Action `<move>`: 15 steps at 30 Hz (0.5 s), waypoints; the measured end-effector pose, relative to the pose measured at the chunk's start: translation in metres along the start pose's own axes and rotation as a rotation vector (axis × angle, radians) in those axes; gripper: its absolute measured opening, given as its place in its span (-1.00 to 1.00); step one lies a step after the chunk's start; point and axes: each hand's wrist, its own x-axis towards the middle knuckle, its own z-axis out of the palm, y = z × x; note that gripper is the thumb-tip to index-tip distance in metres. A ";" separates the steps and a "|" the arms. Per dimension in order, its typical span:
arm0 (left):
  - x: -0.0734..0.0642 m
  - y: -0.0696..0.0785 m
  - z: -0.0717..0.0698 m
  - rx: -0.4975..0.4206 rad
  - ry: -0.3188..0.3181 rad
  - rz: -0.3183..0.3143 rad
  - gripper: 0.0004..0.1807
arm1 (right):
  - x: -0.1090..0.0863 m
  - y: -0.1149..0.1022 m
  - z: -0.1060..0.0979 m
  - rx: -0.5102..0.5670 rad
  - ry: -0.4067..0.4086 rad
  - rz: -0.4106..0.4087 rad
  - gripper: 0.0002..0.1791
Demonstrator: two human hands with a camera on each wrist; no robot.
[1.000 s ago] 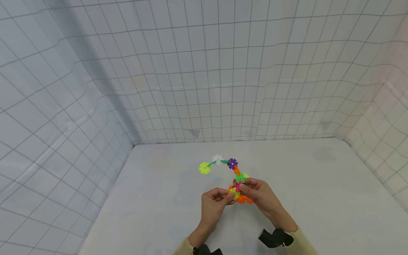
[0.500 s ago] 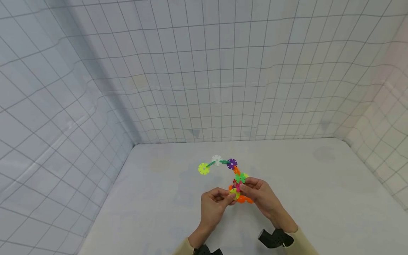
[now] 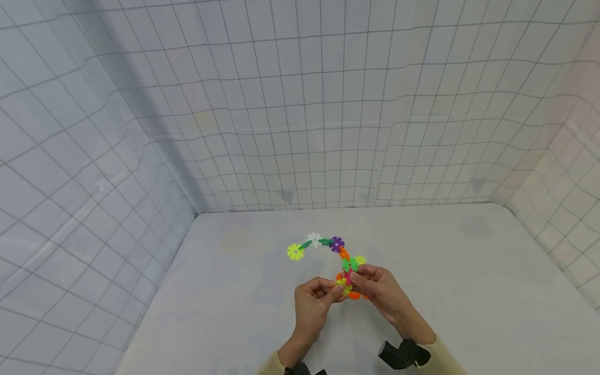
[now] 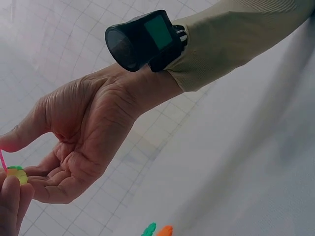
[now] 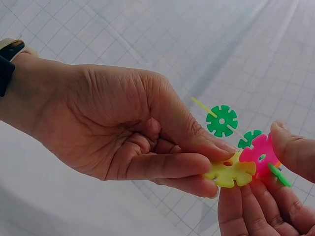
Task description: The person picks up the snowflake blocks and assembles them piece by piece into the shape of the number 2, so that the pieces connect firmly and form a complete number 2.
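Note:
Both hands hold one linked chain of slotted, flower-shaped plastic discs. My left hand (image 3: pixel 310 307) pinches a yellow disc (image 5: pixel 230 173) between thumb and fingers. My right hand (image 3: pixel 388 298) grips at a pink disc (image 5: pixel 261 153) right beside it, with a green disc (image 3: pixel 350 265) just above. From there the chain curves away past a purple disc (image 3: pixel 336 244) and a white disc (image 3: pixel 314 239) to a yellow-green disc (image 3: pixel 295 252) at its far left end. Orange discs (image 3: pixel 353 295) show below the fingers, partly hidden by the hands.
A pale covered table surface (image 3: pixel 225 297) lies under the hands. Grid-patterned sheet walls (image 3: pixel 300 130) rise at its back and both sides. Dark cameras are strapped to both wrists, such as the right wrist camera (image 3: pixel 404 354).
The far end of the chain has swung a little left and toward me. The right hand has shifted slightly with it, while both hands keep their grip on the discs.

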 end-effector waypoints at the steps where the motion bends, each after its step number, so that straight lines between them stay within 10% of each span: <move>1: 0.000 0.000 0.000 -0.002 0.003 -0.005 -0.93 | 0.000 0.000 0.001 0.000 0.008 0.004 -0.89; 15: 0.007 -0.002 -0.007 0.061 -0.130 -0.130 -0.85 | 0.002 0.002 -0.007 -0.153 0.080 -0.014 -0.70</move>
